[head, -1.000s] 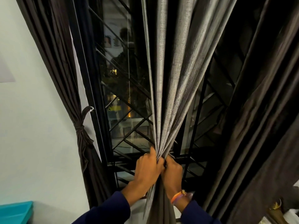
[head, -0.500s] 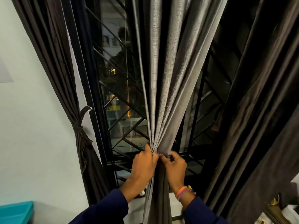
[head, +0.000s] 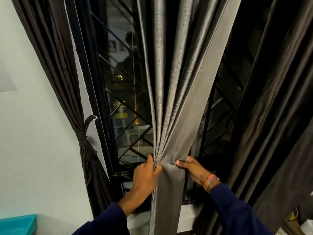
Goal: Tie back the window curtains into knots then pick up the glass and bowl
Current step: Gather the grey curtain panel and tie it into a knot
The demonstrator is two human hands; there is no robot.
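I hold the grey middle curtain (head: 176, 92) gathered in front of the window grille (head: 130, 136), both hands at the same height just above the sill (head: 137, 219). My left hand (head: 144, 175) is clenched on the left edge of the bunch, thumb and fingers pinching the folds where they narrow. My right hand (head: 193, 168) grips the right edge, the thumb pressed flat on the front of the cloth and the fingers curled out of sight behind it. Between my two hands the fabric is drawn into a tight waist; above, the pleats fan upward, and below, the cloth hangs straight down past the sill between my sleeves. To the far left a dark curtain (head: 55, 68) is already tied at its middle against the wall (head: 33, 150). More dark curtain (head: 277, 116) hangs loose to my right. Neither the glass nor the bowl is in view.
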